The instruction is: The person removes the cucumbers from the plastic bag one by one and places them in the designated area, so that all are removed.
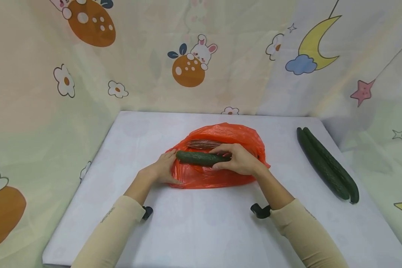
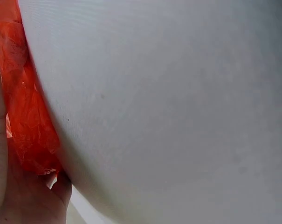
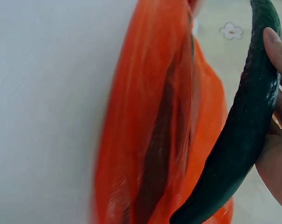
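A red plastic bag (image 1: 217,180) lies on the white table in the head view, its mouth spread. My right hand (image 1: 241,160) grips a dark green cucumber (image 1: 197,158) by its right end, above the bag. In the right wrist view the thumb lies along the cucumber (image 3: 243,121). At the bag's left end, my left hand (image 1: 160,169) holds the edge between fingers and thumb; the left wrist view shows crumpled red plastic (image 2: 26,112) against that hand. Behind the cucumber, a long dark shape (image 1: 204,144) shows through the red film; its kind is unclear.
Two more cucumbers (image 1: 328,165) lie side by side at the right of the white table (image 1: 201,230). A patterned cloth (image 1: 241,74) with rabbits, flowers and a moon hangs behind and along both sides.
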`<state>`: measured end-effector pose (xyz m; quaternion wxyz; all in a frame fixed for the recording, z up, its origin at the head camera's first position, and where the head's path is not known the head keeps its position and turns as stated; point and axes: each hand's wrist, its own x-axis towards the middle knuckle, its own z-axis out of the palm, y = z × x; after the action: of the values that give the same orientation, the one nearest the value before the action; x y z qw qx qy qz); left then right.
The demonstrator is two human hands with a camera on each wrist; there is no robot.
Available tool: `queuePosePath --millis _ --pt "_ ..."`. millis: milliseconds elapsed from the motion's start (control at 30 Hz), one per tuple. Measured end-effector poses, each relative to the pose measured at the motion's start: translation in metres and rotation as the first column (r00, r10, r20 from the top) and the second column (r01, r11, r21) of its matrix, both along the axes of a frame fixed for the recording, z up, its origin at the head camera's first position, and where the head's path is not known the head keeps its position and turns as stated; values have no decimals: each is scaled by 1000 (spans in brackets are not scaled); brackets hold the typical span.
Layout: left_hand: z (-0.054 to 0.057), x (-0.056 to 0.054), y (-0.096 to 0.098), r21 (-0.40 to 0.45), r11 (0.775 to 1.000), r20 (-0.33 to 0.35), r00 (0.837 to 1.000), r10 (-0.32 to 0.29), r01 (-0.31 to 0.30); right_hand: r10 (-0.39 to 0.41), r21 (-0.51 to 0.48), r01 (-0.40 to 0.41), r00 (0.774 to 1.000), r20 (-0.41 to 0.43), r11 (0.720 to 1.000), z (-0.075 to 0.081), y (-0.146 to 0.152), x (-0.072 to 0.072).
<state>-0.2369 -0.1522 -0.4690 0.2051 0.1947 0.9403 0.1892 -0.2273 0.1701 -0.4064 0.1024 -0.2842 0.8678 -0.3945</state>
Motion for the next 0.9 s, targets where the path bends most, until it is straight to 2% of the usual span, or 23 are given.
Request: queuePosePath --millis 133,333,633,900 --pt "-1 1 0 14 1000 -31 999 -10 10 -17 -53 18 1000 18 998 9 -4 4" --pt "-1 1 1 -30 1000 -28 1000 3 -4 1 -139 3 1000 30 990 18 -8 8" --pt "-3 0 -1 -57 998 -12 1000 5 -6 18 -295 5 997 74 956 29 -4 12" --pt "1 0 3 -51 999 5 1000 8 -7 -80 -320 97 995 65 943 33 21 14"
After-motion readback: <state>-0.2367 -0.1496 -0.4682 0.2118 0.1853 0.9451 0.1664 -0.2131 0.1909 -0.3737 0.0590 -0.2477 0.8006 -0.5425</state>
